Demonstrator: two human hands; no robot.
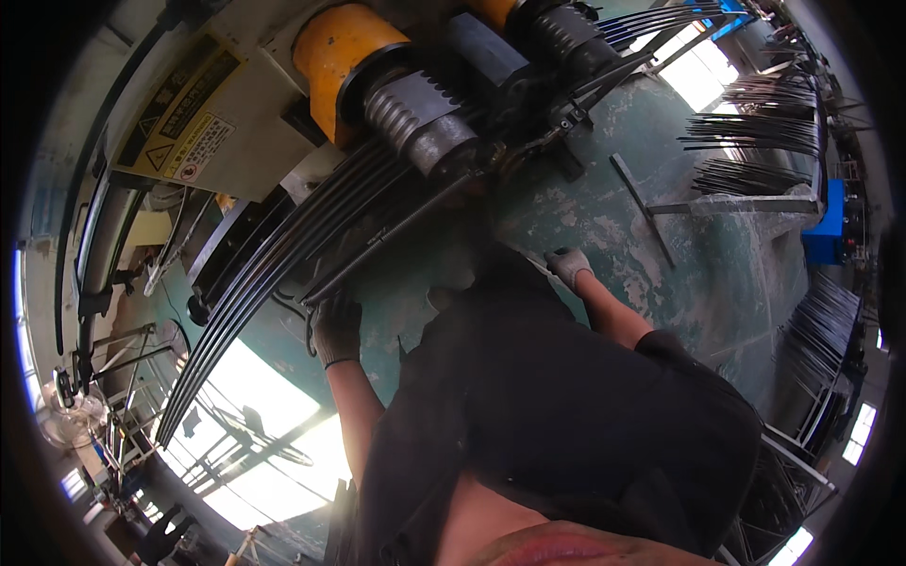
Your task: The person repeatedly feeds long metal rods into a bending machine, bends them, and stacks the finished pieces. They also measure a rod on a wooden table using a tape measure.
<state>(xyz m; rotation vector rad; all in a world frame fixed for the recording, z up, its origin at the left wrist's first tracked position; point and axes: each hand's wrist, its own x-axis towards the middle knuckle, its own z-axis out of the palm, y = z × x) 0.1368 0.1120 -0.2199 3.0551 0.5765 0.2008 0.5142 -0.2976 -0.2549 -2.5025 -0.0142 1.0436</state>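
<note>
My left hand (337, 327), in a dark grey work glove, is up against the near end of a dark straight bar (377, 239) on the machine. Its fingers are in shadow, so whether they grip the bar is unclear. To the right of my body, my right hand (568, 267) wears a pale grey glove with the fingers curled closed. What it holds, if anything, is hidden. Several long dark metal rods (247, 283) run side by side through the machine, just beyond my left hand. Above them sit a yellow machine housing (344, 61) and a ribbed metal cylinder (420, 118).
Bundles of thin rods (755, 132) rest on a metal rack (746, 204) at the right, near a blue box (825, 226). A loose flat bar (644, 209) lies on the worn green floor (604, 179). A machine panel with warning labels (179, 113) stands at upper left.
</note>
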